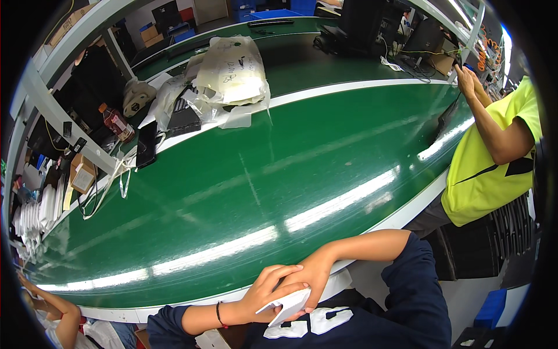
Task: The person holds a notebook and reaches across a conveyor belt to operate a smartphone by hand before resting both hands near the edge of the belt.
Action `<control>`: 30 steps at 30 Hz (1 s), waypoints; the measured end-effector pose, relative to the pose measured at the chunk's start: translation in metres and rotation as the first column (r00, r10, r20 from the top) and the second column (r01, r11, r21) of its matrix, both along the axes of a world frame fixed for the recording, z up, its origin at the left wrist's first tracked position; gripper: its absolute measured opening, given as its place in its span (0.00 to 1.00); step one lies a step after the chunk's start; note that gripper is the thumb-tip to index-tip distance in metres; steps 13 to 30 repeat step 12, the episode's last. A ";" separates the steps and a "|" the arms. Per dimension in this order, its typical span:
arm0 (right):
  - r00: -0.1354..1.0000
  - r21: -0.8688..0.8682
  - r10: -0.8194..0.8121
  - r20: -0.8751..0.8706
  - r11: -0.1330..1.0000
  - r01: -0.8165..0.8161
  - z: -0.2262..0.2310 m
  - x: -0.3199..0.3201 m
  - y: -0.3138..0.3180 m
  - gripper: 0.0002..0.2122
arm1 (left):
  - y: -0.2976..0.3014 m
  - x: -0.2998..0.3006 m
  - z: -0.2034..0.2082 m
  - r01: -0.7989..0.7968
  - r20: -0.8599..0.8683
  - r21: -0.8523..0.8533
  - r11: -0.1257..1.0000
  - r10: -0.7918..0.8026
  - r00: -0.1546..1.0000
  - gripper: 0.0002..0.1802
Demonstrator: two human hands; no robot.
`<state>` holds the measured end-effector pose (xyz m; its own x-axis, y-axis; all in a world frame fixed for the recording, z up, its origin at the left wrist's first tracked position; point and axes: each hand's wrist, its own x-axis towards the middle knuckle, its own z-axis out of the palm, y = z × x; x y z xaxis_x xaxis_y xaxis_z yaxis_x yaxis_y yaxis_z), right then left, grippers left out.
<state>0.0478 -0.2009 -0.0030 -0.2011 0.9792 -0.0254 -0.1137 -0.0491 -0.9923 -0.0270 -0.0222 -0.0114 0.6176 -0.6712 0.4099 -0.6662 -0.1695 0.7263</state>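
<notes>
Close to my body at the near edge of the green bench, my left hand (269, 294) and my right hand (310, 278) are closed together. Between them is a small white folded piece (290, 305), thin and flat like paper or card; I cannot tell which. The left fingers overlap the back of the right hand, and the right fingers curl down along the white piece's far side. Part of it is hidden by the fingers. A dark cord bracelet (220, 314) circles my left wrist.
The glossy green bench (244, 192) stretches ahead. Across it lie a plastic-wrapped package (231, 72), a black phone (146, 144), a drink bottle (116, 123) and white cables (124, 168). A co-worker in a yellow shirt (488, 168) stands at right; another person's arm (64, 314) shows at lower left.
</notes>
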 end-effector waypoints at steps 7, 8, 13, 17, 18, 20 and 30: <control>1.000 0.033 0.017 -0.023 0.999 -0.016 -0.003 0.006 -0.002 0.12 | -0.007 0.004 0.007 -0.019 -0.028 -0.038 0.999 0.018 0.999 0.28; 0.999 0.034 0.030 -0.024 0.999 -0.029 -0.005 0.006 -0.001 0.12 | -0.007 0.004 0.007 -0.032 -0.028 -0.036 0.999 0.031 0.999 0.28; 0.990 0.001 0.089 0.106 0.996 -0.089 -0.022 -0.001 -0.001 0.23 | -0.002 0.000 -0.004 0.022 -0.013 -0.045 0.999 -0.022 1.000 0.30; 0.990 0.001 0.089 0.106 0.996 -0.089 -0.022 -0.001 -0.001 0.23 | -0.002 0.000 -0.004 0.022 -0.013 -0.045 0.999 -0.022 1.000 0.30; 0.990 0.001 0.089 0.106 0.996 -0.089 -0.022 -0.001 -0.001 0.23 | -0.002 0.000 -0.004 0.022 -0.013 -0.045 0.999 -0.022 1.000 0.30; 0.990 0.001 0.089 0.106 0.996 -0.089 -0.022 -0.001 -0.001 0.23 | -0.002 0.000 -0.004 0.022 -0.013 -0.045 0.999 -0.022 1.000 0.30; 0.990 0.001 0.089 0.106 0.996 -0.089 -0.022 -0.001 -0.001 0.23 | -0.002 0.000 -0.004 0.022 -0.013 -0.045 0.999 -0.022 1.000 0.30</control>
